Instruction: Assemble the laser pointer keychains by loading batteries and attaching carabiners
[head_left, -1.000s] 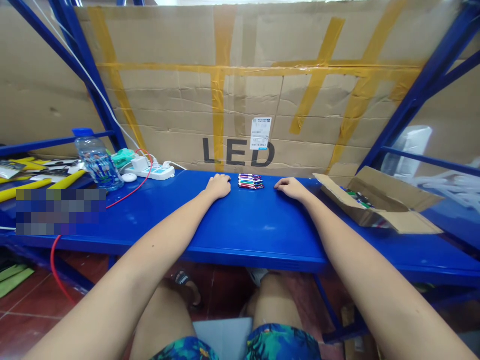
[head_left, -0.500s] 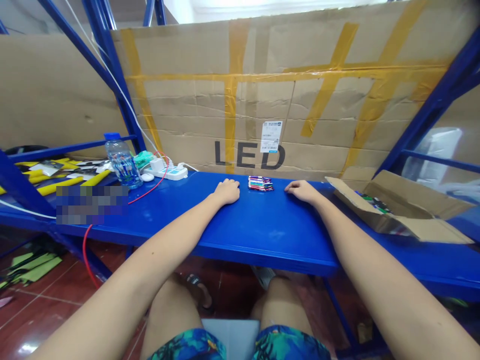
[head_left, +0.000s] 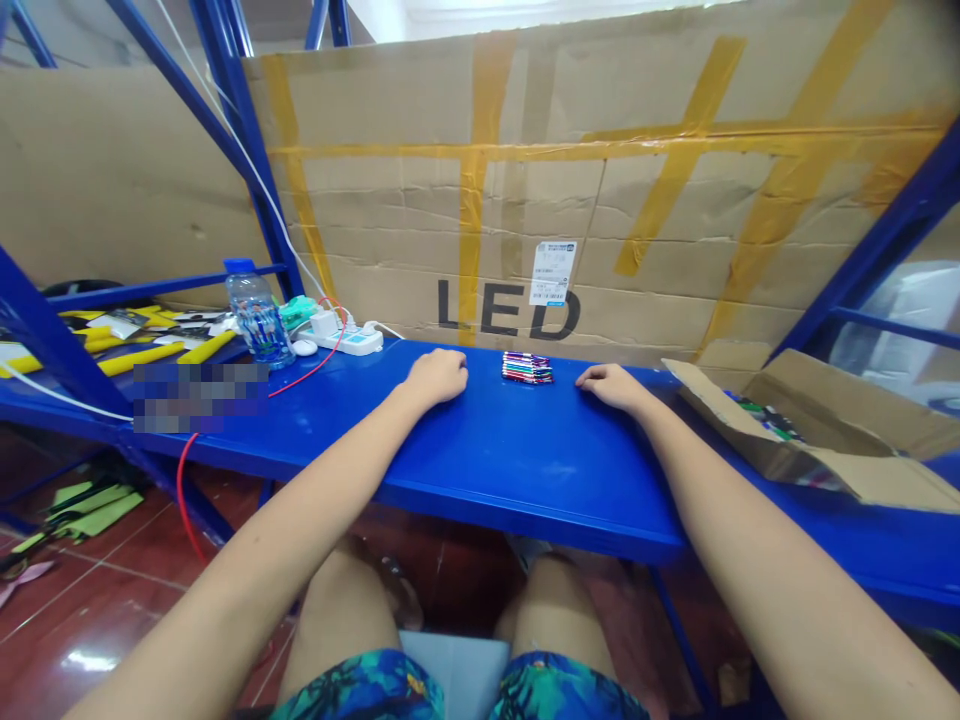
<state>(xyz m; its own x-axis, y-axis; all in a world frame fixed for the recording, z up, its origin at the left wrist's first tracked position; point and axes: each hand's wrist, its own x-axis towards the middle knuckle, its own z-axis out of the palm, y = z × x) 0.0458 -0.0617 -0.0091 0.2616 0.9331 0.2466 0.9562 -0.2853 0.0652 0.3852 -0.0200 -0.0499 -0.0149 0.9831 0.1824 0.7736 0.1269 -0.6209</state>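
Observation:
Several thin, shiny, multicoloured pens (head_left: 527,367) lie side by side in a bundle on the blue tabletop (head_left: 480,455), between my hands. To the left of the bundle rests my left hand (head_left: 440,377), its fingers curled down towards the table and nothing visible in it. My right hand (head_left: 611,386) lies on the tabletop to the right of the bundle. Its fingers are loosely bent with the tips pointing at the pens, and it holds nothing that I can see. Neither hand touches the bundle.
An open cardboard box (head_left: 795,425) with pens inside stands at right. At left are a water bottle (head_left: 259,315), a power strip (head_left: 352,338), a red cable (head_left: 307,375) and yellow items (head_left: 142,355). A large cardboard sheet (head_left: 390,220) marked LED stands behind.
My left hand has drawn slightly left, away from the pens, and its fingers look more curled. My right hand and the pens stay put; the view has shifted a little.

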